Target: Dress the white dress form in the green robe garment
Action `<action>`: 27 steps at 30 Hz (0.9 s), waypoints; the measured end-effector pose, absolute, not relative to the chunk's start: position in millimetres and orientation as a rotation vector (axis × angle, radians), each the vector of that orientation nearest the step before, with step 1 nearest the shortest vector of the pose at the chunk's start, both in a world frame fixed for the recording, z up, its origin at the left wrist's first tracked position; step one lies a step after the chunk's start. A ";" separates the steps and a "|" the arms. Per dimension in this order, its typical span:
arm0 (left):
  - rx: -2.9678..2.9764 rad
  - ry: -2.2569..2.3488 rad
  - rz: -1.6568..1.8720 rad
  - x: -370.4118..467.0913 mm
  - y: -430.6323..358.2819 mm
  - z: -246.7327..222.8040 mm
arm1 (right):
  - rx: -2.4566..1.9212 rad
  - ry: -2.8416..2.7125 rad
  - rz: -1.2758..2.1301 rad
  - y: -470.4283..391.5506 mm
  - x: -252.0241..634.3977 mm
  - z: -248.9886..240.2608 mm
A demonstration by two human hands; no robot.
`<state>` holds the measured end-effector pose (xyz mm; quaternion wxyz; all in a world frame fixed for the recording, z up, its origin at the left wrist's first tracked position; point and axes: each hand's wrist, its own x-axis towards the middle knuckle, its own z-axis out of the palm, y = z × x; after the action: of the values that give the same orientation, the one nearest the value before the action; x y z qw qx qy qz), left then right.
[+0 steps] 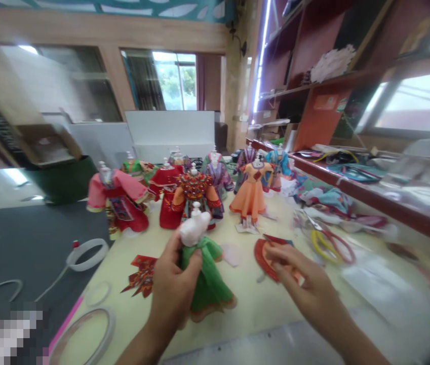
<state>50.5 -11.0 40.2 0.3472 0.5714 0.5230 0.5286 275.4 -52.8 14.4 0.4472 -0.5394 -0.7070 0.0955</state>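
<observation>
My left hand [174,279] is closed around a small white doll-size dress form [195,228] wearing a green skirt [212,284] with an orange hem. The form stands nearly upright, tilted slightly. My right hand [302,274] reaches over an orange and red cloth piece [263,258] on the table, its thumb and fingers pinched at the cloth's upper edge. Part of that cloth is hidden under the fingers. Beside my left hand lies a red patterned cloth piece [141,276] with pointed ends. A pale scrap [232,254] lies between the two hands.
Several dressed miniature forms stand behind, including an orange dress [250,195] and a pink robe [121,197]. Yellow- and red-handled scissors [328,243] lie at right near clear plastic [374,284]. Rolls of tape [89,337] lie at left. A shelf [389,203] borders the right side.
</observation>
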 end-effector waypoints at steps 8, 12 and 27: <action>1.426 1.327 1.376 36.1 -0.5 42.4 | -2.179 -1.861 0.143 -79.0 373.8 -34.9; 1.408 1.280 1.327 33.4 0.3 40.4 | -2.249 -1.950 0.137 -61.3 366.0 -41.5; 1.401 1.217 1.209 33.1 2.5 42.4 | -2.285 -1.935 0.124 -32.7 394.4 -59.5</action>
<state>33.1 2.5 42.4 0.4470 0.5658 0.4914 0.4884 394.4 -32.7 -59.5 0.0724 -0.7604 -0.6440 0.0413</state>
